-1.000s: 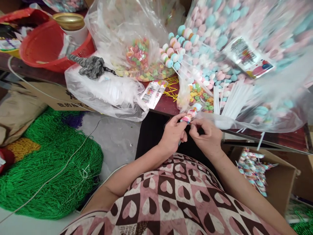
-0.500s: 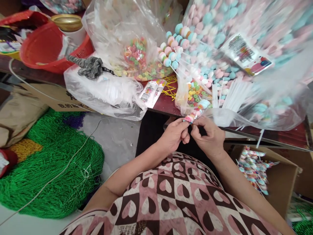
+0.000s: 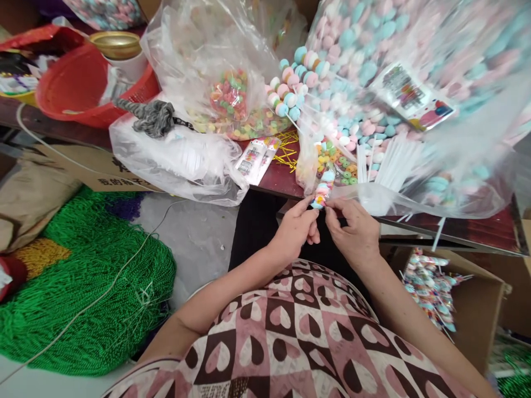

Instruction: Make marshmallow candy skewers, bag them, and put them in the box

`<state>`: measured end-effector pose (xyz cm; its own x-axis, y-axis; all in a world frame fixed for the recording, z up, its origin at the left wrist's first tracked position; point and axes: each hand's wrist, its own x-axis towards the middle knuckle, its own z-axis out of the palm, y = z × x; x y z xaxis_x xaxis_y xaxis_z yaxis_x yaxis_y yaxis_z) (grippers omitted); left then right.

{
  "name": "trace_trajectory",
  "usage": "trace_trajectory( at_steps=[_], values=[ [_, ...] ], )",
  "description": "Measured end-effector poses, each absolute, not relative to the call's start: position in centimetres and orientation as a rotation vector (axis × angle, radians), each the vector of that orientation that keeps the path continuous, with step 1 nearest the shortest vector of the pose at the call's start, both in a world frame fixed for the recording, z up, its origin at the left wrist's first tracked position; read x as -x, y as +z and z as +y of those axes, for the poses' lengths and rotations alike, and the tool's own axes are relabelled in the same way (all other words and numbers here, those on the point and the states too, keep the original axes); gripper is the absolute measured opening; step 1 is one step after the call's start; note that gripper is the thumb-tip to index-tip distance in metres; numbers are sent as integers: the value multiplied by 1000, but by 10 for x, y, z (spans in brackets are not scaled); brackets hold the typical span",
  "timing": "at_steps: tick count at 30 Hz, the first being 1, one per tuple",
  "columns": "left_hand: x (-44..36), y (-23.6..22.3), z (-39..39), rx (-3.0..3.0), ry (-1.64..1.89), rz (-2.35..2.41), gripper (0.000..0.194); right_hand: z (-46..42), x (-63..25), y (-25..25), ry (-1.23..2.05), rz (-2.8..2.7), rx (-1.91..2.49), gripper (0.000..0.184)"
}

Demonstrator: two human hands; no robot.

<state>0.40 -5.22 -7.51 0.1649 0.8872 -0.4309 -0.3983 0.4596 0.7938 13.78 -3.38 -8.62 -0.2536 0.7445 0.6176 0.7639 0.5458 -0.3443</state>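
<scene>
A candy skewer in a clear printed wrapper [image 3: 323, 189] points away from me over the table's front edge. My left hand [image 3: 295, 224] pinches the near end of its wrapper from the left. Against the same end, from the right, my right hand [image 3: 352, 228] holds thumb and forefinger closed together. Just beyond the skewer lie colourful ring candies [image 3: 344, 168] in a bag. White sticks [image 3: 388, 174] sit in a clear bag to the right. Several unwrapped marshmallow skewers [image 3: 292, 83] rest behind, beside a big bag of pink, blue and white marshmallows [image 3: 365, 33].
Printed wrappers [image 3: 255, 160] lie near gold twist ties [image 3: 287, 149]. At the left stand a red basket [image 3: 56, 91] and a bag with a grey knotted cloth [image 3: 155, 119] on it. Green bead strands [image 3: 91, 287] cover the floor. A carton [image 3: 475, 309] holds wrapped skewers below right.
The wrapped skewer has turned from leaning rightward to more upright, facing away from me. Both hands stay at its near end, their fingers slightly shifted.
</scene>
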Motion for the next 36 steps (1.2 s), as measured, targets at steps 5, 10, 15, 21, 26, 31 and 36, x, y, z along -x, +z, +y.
trace_trajectory(
  at_steps=[5, 10, 15, 21, 26, 31, 36],
  values=[
    [-4, -76, -52, -598, 986, 1034, 56, -28, -138, -91, -136, -2070, 1218, 14],
    [-5, -76, -52, -664, 962, 1092, 57, -33, -135, -91, -60, -2086, 1181, 13],
    [-2, -79, -53, -539, 953, 983, 67, -40, -141, -86, 426, -1898, 1310, 9],
    [5, -79, -47, -533, 875, 834, 34, -35, -148, -73, 984, -1703, 1311, 9],
    [8, -74, -43, -569, 845, 793, 21, -29, -149, -68, 1248, -1648, 1211, 13],
    [7, -76, -47, -643, 876, 822, 21, -30, -148, -73, 1221, -1579, 1266, 13],
    [4, -74, -49, -694, 924, 924, 18, -37, -143, -82, 686, -1758, 1353, 14]
  ],
)
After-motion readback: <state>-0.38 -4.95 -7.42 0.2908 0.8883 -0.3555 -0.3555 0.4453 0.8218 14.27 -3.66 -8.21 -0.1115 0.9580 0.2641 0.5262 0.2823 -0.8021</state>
